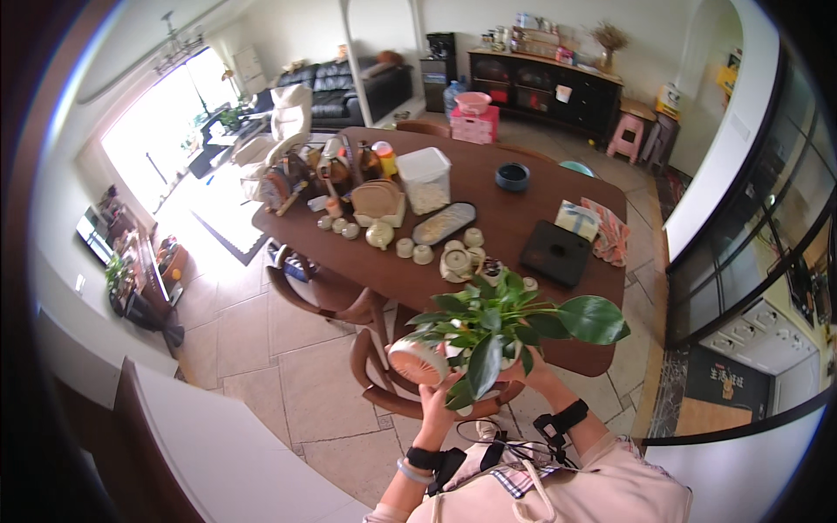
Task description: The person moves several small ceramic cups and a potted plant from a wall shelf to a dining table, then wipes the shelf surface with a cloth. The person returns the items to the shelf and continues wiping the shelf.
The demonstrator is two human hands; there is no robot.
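Note:
A leafy green plant (490,320) in a white pot is held up before me, over the near edge of the dining table. My right hand (533,371) grips the pot from the right side; leaves cover most of the pot and some of the fingers. My left hand (437,395) is closed on a small white and pink fan (417,363), just left of the plant. Its round grille faces down and left, and the part inside my hand is hidden. Broad leaves hang close to my left fingers.
The brown wooden table (497,216) bears a pale teapot (456,263), several cups, a black square appliance (556,253), a blue bowl (512,176) and a white plastic container (424,176). Wooden chairs (373,376) stand at its near side. A white surface (216,451) lies at lower left.

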